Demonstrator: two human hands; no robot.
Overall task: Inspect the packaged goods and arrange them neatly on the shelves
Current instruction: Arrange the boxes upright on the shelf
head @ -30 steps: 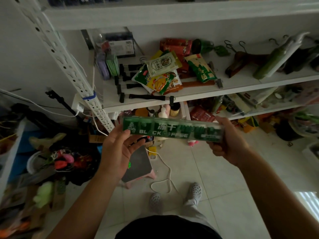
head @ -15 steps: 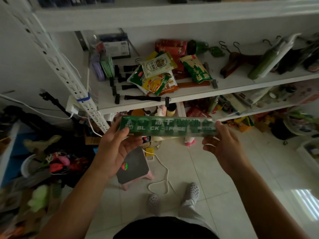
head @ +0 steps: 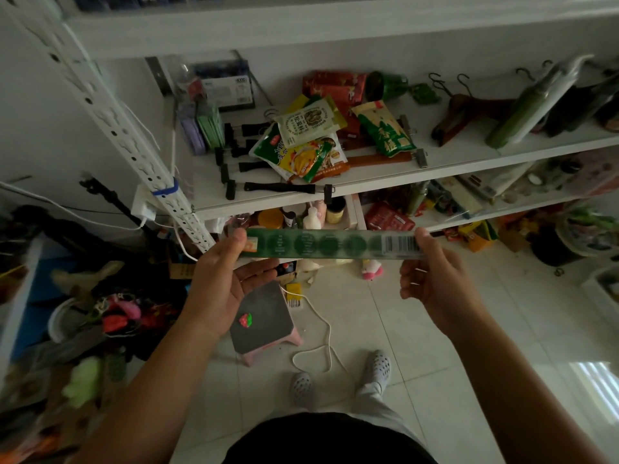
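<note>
Head view: long green pkg [head: 328, 244] held level in front of the shelf [head: 469, 155], L hand [head: 227, 283] & R hand [head: 432, 283] each pinching one end w/ thumb + curled fingers, barcode side facing up, prob. for checking before shelving.

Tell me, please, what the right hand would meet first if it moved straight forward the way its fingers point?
Likely the front edge of the lower shelf, right ahead of the right hand gripping the long green package; depth is hard to judge.
</note>
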